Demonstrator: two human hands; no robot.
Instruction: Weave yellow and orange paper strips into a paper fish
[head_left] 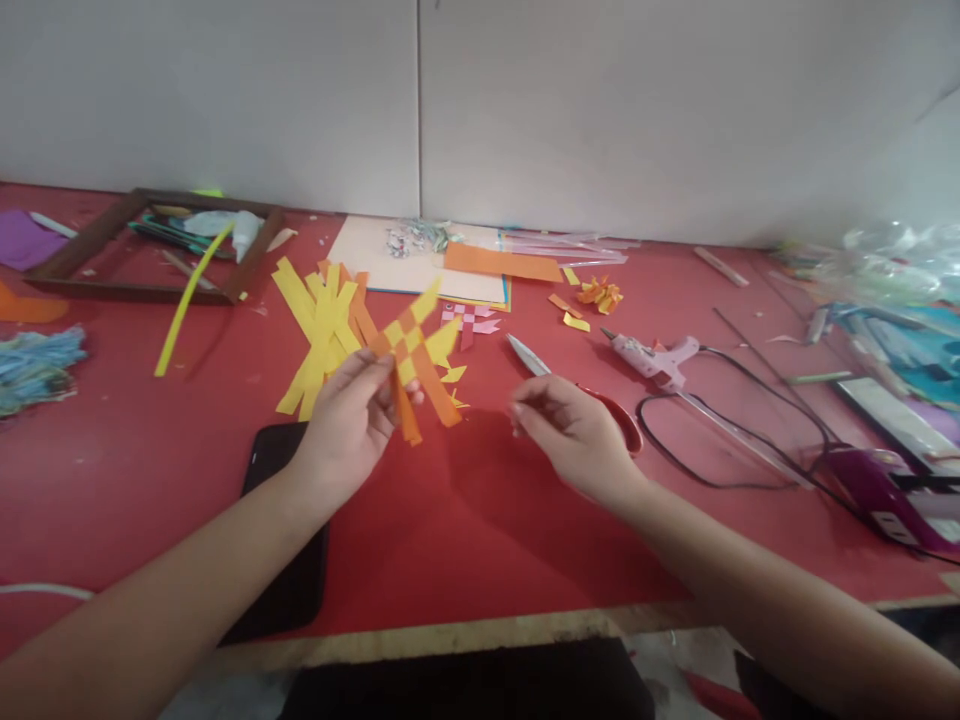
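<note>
My left hand (352, 420) is closed on a woven piece of yellow and orange paper strips (415, 355), held up a little above the red table (465, 520). My right hand (574, 430) hovers to the right of it with fingers pinched together; I cannot make out anything in them. Red-handled scissors (534, 357) lie just behind my right hand, blades pointing back left. Loose yellow and orange strips (319, 335) lie in a pile behind my left hand.
A black phone (281, 540) lies under my left forearm. A pink glue gun (652, 355) with its black cord lies at right. A wooden frame (150, 245), a paper stack (420, 265), blue yarn (34, 365) and plastic bags (892, 270) ring the table.
</note>
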